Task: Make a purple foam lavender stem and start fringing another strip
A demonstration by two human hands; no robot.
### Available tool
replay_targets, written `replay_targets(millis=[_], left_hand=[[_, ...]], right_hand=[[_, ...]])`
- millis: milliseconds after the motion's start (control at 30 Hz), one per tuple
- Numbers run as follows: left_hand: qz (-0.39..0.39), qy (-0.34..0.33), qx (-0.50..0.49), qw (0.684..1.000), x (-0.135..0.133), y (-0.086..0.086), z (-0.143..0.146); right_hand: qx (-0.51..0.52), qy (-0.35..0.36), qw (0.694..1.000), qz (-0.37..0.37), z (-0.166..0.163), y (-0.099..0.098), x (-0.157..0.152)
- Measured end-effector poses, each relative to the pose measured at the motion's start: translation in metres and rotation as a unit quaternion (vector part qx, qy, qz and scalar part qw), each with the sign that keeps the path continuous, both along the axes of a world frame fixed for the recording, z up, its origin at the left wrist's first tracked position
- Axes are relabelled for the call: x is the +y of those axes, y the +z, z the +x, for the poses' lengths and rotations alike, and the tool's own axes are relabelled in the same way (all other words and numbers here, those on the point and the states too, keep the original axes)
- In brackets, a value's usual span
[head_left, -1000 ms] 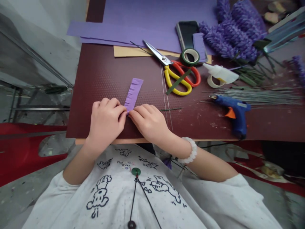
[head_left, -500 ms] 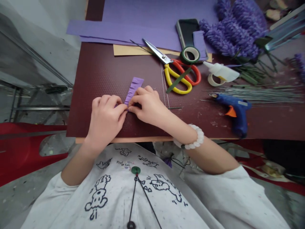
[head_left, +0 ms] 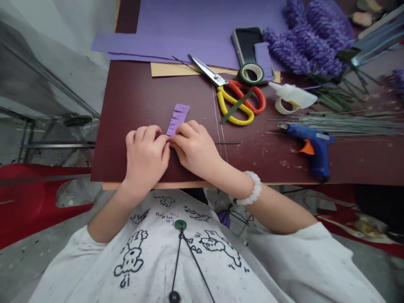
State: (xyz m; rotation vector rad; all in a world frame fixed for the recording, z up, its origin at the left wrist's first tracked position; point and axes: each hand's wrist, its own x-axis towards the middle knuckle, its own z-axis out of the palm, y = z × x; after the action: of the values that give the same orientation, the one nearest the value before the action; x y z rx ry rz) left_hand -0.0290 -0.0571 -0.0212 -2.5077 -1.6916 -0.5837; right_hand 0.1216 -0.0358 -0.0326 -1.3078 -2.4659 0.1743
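Observation:
A short purple fringed paper strip (head_left: 177, 119) slants away from my fingertips over the dark red tabletop, its cuts along the left side. Its near end is pinched by my left hand (head_left: 147, 153), thumb and index closed together. Beside it, almost touching, my right hand (head_left: 195, 147) grips the same end with thumb and fingers pressed together. The fingers hide what lies at the pinched end. A thin dark green wire (head_left: 227, 143) lies on the table just right of my right hand. Scissors (head_left: 225, 86) with red and yellow handles rest beyond it.
At the back lie purple paper sheets (head_left: 189, 21), a phone (head_left: 248, 44) and a roll of green tape (head_left: 251, 74). Purple flower bunches (head_left: 315, 38), a white glue bottle (head_left: 295, 96), loose wires (head_left: 347, 124) and a blue glue gun (head_left: 315, 147) occupy the right side.
My right hand has turned and dropped slightly, uncovering more of the green wire beside it. Both hands keep pinching the strip's near end.

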Motion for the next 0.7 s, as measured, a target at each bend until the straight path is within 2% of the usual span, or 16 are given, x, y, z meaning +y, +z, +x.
replay_targets(millis=[67,100,167,267,333,400,467,600,700], left_hand=[[0.077,-0.013,-0.031,0.996,-0.011,-0.001,0.002],[0.11,-0.042,-0.052,0.992,-0.018,-0.001,0.003],[0.147,-0.147,-0.077,0.975,-0.029,-0.001,0.004],[0.137,-0.288,-0.08,0.944,-0.041,-0.002,0.006],[0.116,-0.324,-0.074,0.936,-0.044,-0.004,0.008],[0.102,-0.325,-0.073,0.937,-0.045,-0.005,0.008],[0.106,-0.299,-0.078,0.945,-0.043,-0.005,0.007],[0.109,-0.176,-0.074,0.976,-0.037,0.0,-0.001],[0.059,-0.112,-0.032,0.991,-0.03,0.002,-0.011]], right_hand=[[0.021,-0.001,0.999,-0.033,0.0,-0.001,0.004],[0.032,-0.001,0.998,-0.047,0.0,-0.001,0.006],[0.051,-0.002,0.996,-0.07,-0.001,0.0,0.008],[0.063,-0.011,0.993,-0.099,-0.001,0.002,0.009],[0.062,-0.015,0.991,-0.118,-0.001,0.004,0.009],[0.059,-0.017,0.988,-0.139,-0.001,0.008,0.009],[0.056,-0.009,0.985,-0.163,0.0,0.012,0.008],[0.037,0.013,0.978,-0.203,0.001,0.019,0.005],[0.035,0.016,0.978,-0.205,0.003,0.02,0.003]])
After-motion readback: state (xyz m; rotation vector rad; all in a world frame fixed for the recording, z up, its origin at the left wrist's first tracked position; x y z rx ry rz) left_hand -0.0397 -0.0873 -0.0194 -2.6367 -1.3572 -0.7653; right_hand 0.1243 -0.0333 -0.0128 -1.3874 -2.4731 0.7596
